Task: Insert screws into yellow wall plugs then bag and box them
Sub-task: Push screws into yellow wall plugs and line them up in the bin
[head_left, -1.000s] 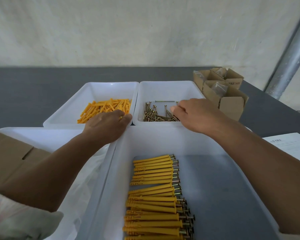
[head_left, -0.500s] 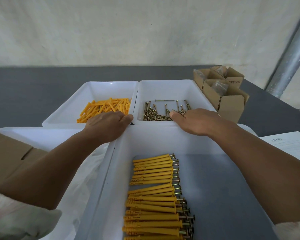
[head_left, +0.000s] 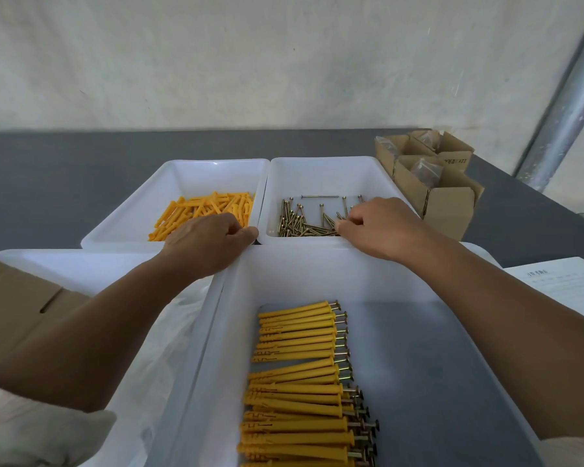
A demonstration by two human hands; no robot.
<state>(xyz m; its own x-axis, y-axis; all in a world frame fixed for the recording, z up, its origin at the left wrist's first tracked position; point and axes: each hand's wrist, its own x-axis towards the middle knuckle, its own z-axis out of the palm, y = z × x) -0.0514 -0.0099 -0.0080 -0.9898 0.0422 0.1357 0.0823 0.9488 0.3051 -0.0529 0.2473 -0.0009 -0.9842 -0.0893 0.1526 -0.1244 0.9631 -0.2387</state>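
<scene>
Head view: the large near white bin (head_left: 317, 264) holds rows of screw-fitted plugs (head_left: 300, 382) along its left side. Left of it, another bin (head_left: 64, 264) holds clear bags (head_left: 169, 348). The far left tray (head_left: 182, 170) holds loose yellow wall plugs (head_left: 209, 207), and the far right tray (head_left: 324, 170) holds screws (head_left: 300, 224). Open cardboard boxes (head_left: 445, 203) stand far right. The left hand (head_left: 209, 246) is curled at the plug tray's near rim; what it holds I cannot tell. The right hand (head_left: 381, 227) draws thumb and forefinger together on the screw pile; whether a screw is caught I cannot tell.
</scene>
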